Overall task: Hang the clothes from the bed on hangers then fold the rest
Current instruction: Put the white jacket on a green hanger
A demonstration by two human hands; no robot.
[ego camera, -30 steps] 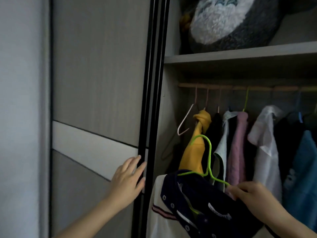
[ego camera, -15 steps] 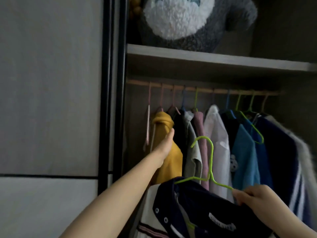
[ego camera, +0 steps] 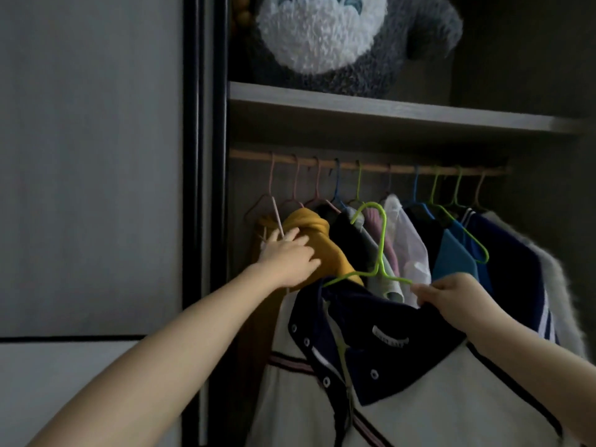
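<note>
A white jacket with a dark navy collar (ego camera: 403, 375) hangs on a green hanger (ego camera: 379, 250) in front of the open wardrobe. My right hand (ego camera: 458, 301) grips the hanger's right arm together with the jacket's shoulder. My left hand (ego camera: 288, 259) reaches into the wardrobe and presses its fingers against a yellow garment (ego camera: 319, 240) hanging at the rail's left end, beside a pink empty hanger (ego camera: 274, 208). The green hook is below the wooden rail (ego camera: 371, 164), not on it.
Several garments on coloured hangers fill the rail: dark, grey, pink, white (ego camera: 406, 240), blue (ego camera: 454, 256) and navy. A plush toy (ego camera: 338, 37) sits on the shelf (ego camera: 387, 108) above. The sliding door's black frame (ego camera: 206, 188) stands at the left.
My left hand left the door edge, went into the wardrobe and now pushes on the yellow garment. My right hand has lifted the hanger with the jacket closer to the rail.
</note>
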